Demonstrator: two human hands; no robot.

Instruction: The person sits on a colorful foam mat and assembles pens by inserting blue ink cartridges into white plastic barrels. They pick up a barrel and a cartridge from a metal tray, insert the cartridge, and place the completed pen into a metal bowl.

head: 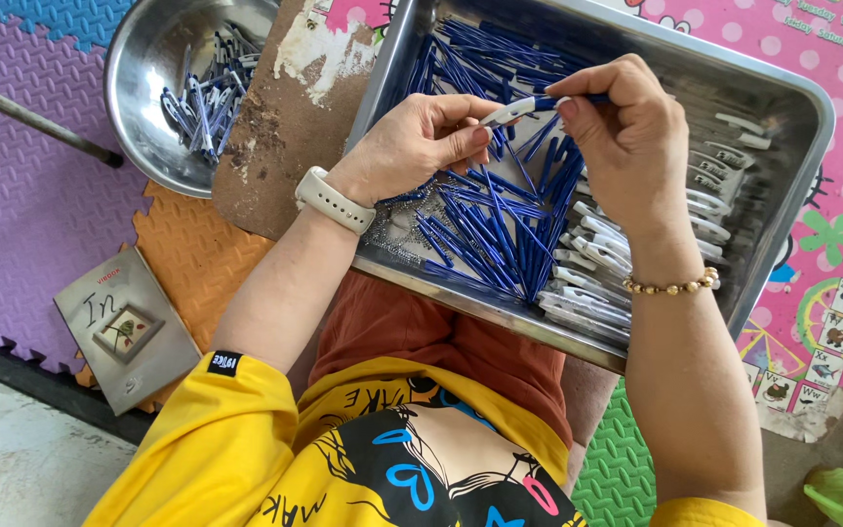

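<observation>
A rectangular metal tray (pixel 782 224) rests across my lap, holding a heap of blue pen refills (pixel 500 220) on its left side and white pen caps (pixel 597 263) on its right. Above the heap, my left hand (pixel 412 141) and my right hand (pixel 626 137) meet. Between them they pinch one pen piece (pixel 524 107), white at the left end and blue at the right. The left fingers grip the white end, the right fingers the blue end. My left wrist wears a white watch, my right a bead bracelet.
A round metal bowl (pixel 139 78) with several assembled blue-and-white pieces (pixel 202 93) sits at the upper left on a worn board. A grey booklet (pixel 124 327) lies on the coloured foam floor mats. A dark rod (pixel 31 117) crosses the purple mat.
</observation>
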